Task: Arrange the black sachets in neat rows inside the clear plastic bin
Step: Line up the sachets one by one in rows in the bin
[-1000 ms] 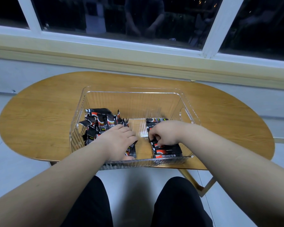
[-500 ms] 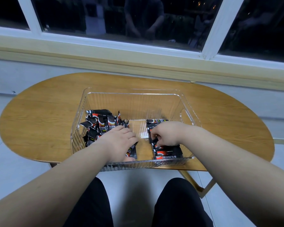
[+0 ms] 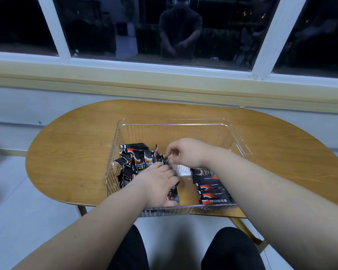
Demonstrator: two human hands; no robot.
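One clear bin holds all the black sachets. Near me, the left hand lies flat on one messy pile. One neat row lies beside it. Farther back, the right hand curls its fingers; I cannot tell if it holds anything.

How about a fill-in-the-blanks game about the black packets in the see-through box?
1. The clear bin stands on a table made of ______.
2. The neat row of sachets lies on the bin's ______ side.
3. The left hand rests on the jumbled pile, which sits on the bin's ______ side.
4. The sachets are mostly ______ in colour.

Missing words: wood, right, left, black.
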